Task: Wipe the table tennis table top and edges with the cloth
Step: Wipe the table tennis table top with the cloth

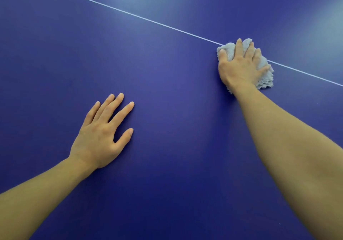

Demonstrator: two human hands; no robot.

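The left hand [101, 134] lies flat and released, fingers spread, on the smooth, matte blue table [167, 91]. A thin white line [130, 14] crosses it diagonally. At right, the right hand [239, 67] grasps a bunched, fluffy grey cloth [264, 78], pressed onto the line.

Two bare forearms — no sleeves, no jewellery
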